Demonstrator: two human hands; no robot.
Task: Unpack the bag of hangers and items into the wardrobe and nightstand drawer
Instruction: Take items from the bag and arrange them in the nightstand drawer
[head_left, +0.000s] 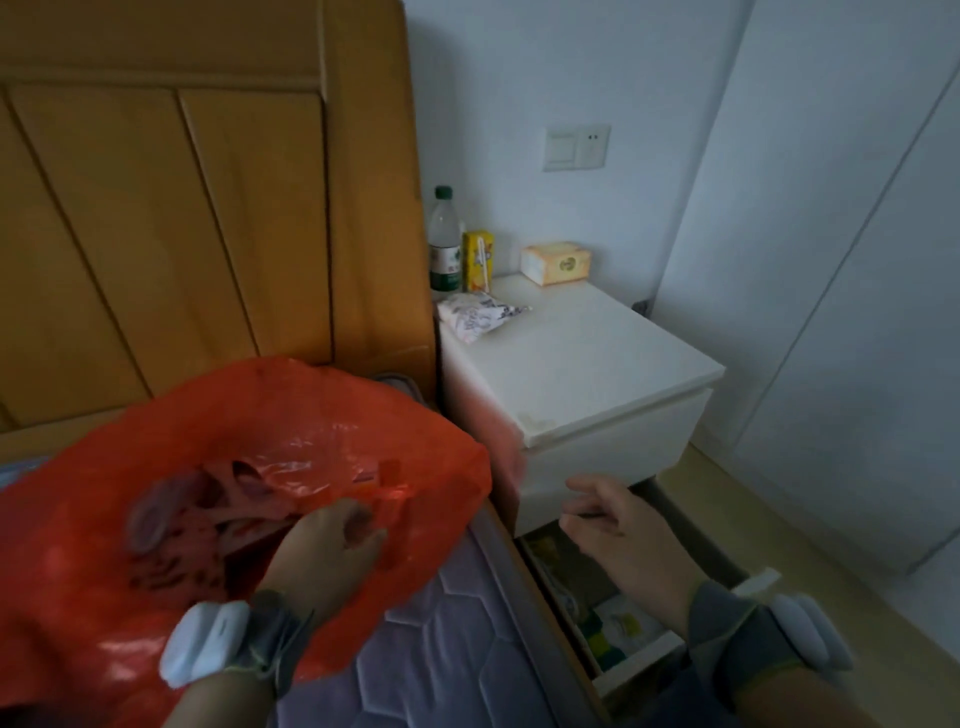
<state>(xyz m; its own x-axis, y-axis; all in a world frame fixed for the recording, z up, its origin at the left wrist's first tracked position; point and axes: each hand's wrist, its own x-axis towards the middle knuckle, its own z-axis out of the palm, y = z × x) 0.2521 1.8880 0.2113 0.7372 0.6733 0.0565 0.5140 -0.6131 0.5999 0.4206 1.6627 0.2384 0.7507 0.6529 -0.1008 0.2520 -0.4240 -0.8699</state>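
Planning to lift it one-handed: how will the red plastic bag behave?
The red bag is thin, crumpled film, so likely floppy. Shapes show through it, so the contents may shift and sag. Its glossy sheen suggests a slippery grip.

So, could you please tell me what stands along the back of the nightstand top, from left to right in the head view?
Green-capped plastic bottle → yellow drink carton → orange box.
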